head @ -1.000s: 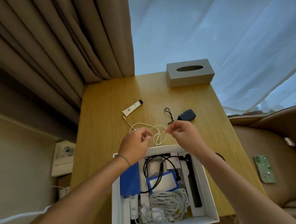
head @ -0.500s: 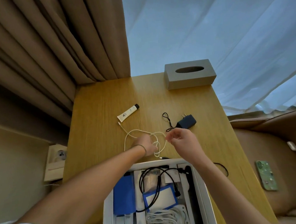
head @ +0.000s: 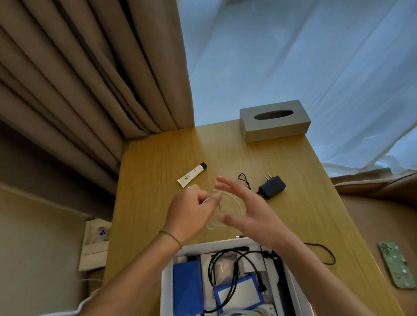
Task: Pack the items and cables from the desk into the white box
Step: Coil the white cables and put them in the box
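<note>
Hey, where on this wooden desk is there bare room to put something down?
The wooden desk is bare along its left side, between the beige curtain and the white tube, and before the grey tissue box. It is crowded around both hands, the black adapter and the white box.

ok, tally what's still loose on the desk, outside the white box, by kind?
Tubes: 1, the white tube
Chargers: 1, the black adapter with its black cord
White cables: 1, the one being coiled in the hands
Tissue boxes: 1, the grey one
Total: 4
</note>
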`<state>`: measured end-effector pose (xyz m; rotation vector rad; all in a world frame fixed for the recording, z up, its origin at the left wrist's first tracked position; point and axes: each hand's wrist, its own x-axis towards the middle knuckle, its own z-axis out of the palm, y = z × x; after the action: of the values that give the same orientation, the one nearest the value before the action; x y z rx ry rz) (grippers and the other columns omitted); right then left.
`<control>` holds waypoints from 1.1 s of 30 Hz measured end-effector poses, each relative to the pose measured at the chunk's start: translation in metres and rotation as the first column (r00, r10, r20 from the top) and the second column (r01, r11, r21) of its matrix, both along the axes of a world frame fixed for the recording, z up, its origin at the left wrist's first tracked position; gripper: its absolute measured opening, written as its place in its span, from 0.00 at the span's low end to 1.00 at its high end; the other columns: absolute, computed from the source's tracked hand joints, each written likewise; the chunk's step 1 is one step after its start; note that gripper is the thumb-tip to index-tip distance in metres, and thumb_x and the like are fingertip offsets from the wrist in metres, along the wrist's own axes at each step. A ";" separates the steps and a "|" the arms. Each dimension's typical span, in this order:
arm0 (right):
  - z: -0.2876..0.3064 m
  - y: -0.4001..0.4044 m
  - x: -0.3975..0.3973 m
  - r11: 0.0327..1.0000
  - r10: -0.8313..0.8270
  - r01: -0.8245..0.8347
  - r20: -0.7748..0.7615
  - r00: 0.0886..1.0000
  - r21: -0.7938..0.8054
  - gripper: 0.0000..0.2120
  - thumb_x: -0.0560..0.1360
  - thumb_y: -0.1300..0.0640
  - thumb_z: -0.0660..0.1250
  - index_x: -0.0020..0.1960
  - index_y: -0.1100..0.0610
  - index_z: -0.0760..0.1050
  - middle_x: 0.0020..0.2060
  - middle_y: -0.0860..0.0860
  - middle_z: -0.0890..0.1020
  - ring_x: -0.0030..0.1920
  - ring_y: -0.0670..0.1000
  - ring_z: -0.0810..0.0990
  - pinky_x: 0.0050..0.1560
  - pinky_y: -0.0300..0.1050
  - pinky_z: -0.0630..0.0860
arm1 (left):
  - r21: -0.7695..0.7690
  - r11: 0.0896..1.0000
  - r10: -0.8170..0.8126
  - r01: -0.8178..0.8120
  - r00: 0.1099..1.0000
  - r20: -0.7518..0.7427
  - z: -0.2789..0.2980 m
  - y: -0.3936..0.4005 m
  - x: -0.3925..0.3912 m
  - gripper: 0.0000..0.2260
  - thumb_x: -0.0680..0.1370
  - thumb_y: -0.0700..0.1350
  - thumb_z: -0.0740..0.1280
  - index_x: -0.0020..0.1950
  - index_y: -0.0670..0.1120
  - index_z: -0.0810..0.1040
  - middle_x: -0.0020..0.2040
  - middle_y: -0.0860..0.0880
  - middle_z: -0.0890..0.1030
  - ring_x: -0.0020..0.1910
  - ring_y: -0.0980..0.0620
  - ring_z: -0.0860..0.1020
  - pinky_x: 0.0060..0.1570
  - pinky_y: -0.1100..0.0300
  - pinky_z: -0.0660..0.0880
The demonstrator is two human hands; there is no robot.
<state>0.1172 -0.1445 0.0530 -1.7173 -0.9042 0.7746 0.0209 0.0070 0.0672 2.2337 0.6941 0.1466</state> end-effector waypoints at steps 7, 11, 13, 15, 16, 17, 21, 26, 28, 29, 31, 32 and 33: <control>0.023 0.030 -0.032 0.989 0.092 -0.085 -0.054 0.994 0.121 0.38 0.72 0.55 0.77 0.73 0.33 0.63 0.51 0.45 0.83 0.54 0.43 0.82 0.53 0.32 0.77 | -0.525 0.839 0.352 -0.144 0.880 0.319 0.069 -0.005 -0.035 0.11 0.78 0.45 0.69 0.45 0.37 0.81 0.55 0.53 0.84 0.53 0.54 0.82 0.55 0.55 0.78; 0.040 0.038 -0.048 0.989 0.137 -0.135 -0.029 0.990 0.064 0.05 0.80 0.53 0.68 0.55 0.50 0.79 0.37 0.53 0.82 0.38 0.47 0.82 0.42 0.36 0.78 | -0.859 0.512 0.629 0.002 0.681 0.376 0.091 -0.001 -0.045 0.14 0.83 0.47 0.60 0.41 0.42 0.73 0.52 0.38 0.84 0.55 0.42 0.83 0.58 0.47 0.77; 0.045 0.038 -0.054 0.981 0.193 -0.193 -0.008 0.981 0.030 0.10 0.82 0.53 0.64 0.48 0.56 0.80 0.32 0.50 0.77 0.33 0.47 0.75 0.37 0.40 0.74 | -0.918 0.383 0.701 0.106 0.614 0.363 0.102 0.003 -0.049 0.17 0.84 0.51 0.57 0.38 0.46 0.71 0.40 0.41 0.82 0.42 0.43 0.84 0.46 0.49 0.80; 0.052 0.035 -0.057 0.970 0.241 -0.241 -0.001 0.970 -0.002 0.13 0.83 0.52 0.63 0.43 0.55 0.79 0.30 0.47 0.74 0.31 0.48 0.71 0.36 0.46 0.70 | -0.900 0.434 0.718 0.046 0.586 0.376 0.109 0.007 -0.052 0.18 0.84 0.54 0.56 0.37 0.48 0.70 0.33 0.47 0.76 0.28 0.50 0.75 0.31 0.57 0.74; 0.056 0.032 -0.056 0.964 0.264 -0.264 0.011 0.964 -0.013 0.13 0.83 0.51 0.62 0.43 0.53 0.79 0.29 0.46 0.73 0.31 0.48 0.70 0.35 0.47 0.69 | -0.864 0.503 0.709 -0.023 0.582 0.397 0.111 0.010 -0.053 0.18 0.85 0.54 0.55 0.38 0.48 0.70 0.31 0.48 0.74 0.26 0.53 0.70 0.28 0.60 0.68; 0.060 0.028 -0.055 0.959 0.283 -0.282 0.031 0.959 -0.030 0.13 0.83 0.50 0.62 0.42 0.52 0.78 0.29 0.45 0.72 0.30 0.48 0.69 0.35 0.47 0.68 | -0.808 0.581 0.690 -0.101 0.587 0.423 0.111 0.013 -0.054 0.17 0.85 0.54 0.55 0.40 0.48 0.71 0.31 0.48 0.73 0.25 0.54 0.67 0.26 0.61 0.65; 0.082 0.011 -0.043 0.943 0.320 -0.298 0.153 0.935 -0.148 0.10 0.82 0.48 0.63 0.44 0.48 0.79 0.31 0.46 0.75 0.30 0.45 0.71 0.34 0.44 0.70 | -0.416 0.868 0.470 -0.272 0.721 0.509 0.106 0.017 -0.058 0.15 0.85 0.54 0.53 0.55 0.50 0.76 0.36 0.45 0.72 0.30 0.56 0.69 0.29 0.64 0.67; 0.118 -0.004 -0.021 0.954 0.284 -0.266 0.140 0.949 -0.137 0.10 0.82 0.53 0.63 0.43 0.49 0.78 0.30 0.44 0.74 0.30 0.44 0.71 0.34 0.41 0.70 | -0.005 0.996 -0.080 0.085 0.962 0.261 0.091 0.011 -0.066 0.30 0.71 0.76 0.55 0.54 0.54 0.79 0.36 0.60 0.76 0.35 0.62 0.74 0.33 0.66 0.69; 0.129 -0.005 -0.014 0.971 0.235 -0.228 0.117 0.965 -0.072 0.12 0.82 0.56 0.63 0.41 0.51 0.77 0.27 0.42 0.73 0.29 0.42 0.70 0.35 0.41 0.69 | -0.011 0.977 -0.211 0.215 0.969 0.130 0.084 0.001 -0.066 0.26 0.68 0.75 0.64 0.50 0.56 0.80 0.34 0.59 0.76 0.31 0.62 0.72 0.33 0.65 0.68; 0.133 -0.004 -0.013 0.977 0.212 -0.208 0.118 0.970 -0.045 0.12 0.83 0.57 0.63 0.40 0.52 0.77 0.27 0.42 0.72 0.29 0.42 0.69 0.35 0.41 0.70 | -0.039 0.969 -0.238 0.245 0.962 0.136 0.081 -0.004 -0.066 0.23 0.69 0.73 0.66 0.48 0.55 0.81 0.33 0.58 0.76 0.30 0.61 0.71 0.32 0.62 0.69; 0.134 -0.003 -0.014 0.987 0.159 -0.160 0.097 0.983 0.004 0.13 0.83 0.56 0.63 0.40 0.54 0.76 0.27 0.42 0.72 0.29 0.42 0.70 0.38 0.43 0.73 | -0.158 0.957 -0.193 0.243 0.941 0.277 0.075 -0.015 -0.066 0.21 0.74 0.68 0.65 0.46 0.52 0.83 0.30 0.55 0.73 0.29 0.56 0.70 0.30 0.60 0.68; 0.133 -0.003 -0.016 0.990 0.133 -0.135 0.062 0.989 0.029 0.14 0.83 0.54 0.62 0.40 0.54 0.76 0.26 0.43 0.71 0.29 0.43 0.70 0.38 0.44 0.73 | -0.243 0.947 -0.110 0.211 0.922 0.372 0.073 -0.022 -0.067 0.20 0.76 0.65 0.63 0.48 0.51 0.84 0.29 0.54 0.72 0.29 0.55 0.68 0.29 0.60 0.67; 0.131 -0.004 -0.019 0.993 0.109 -0.110 0.017 0.994 0.052 0.15 0.83 0.54 0.61 0.39 0.54 0.75 0.26 0.43 0.71 0.28 0.44 0.69 0.37 0.44 0.73 | -0.323 0.932 0.001 0.163 0.892 0.451 0.072 -0.028 -0.069 0.18 0.78 0.62 0.62 0.50 0.51 0.85 0.29 0.52 0.71 0.28 0.54 0.67 0.29 0.60 0.66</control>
<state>0.0977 -0.1481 0.1838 -1.6396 -1.0269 0.8040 -0.0476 -0.0208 0.1390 1.7868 0.3380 0.4422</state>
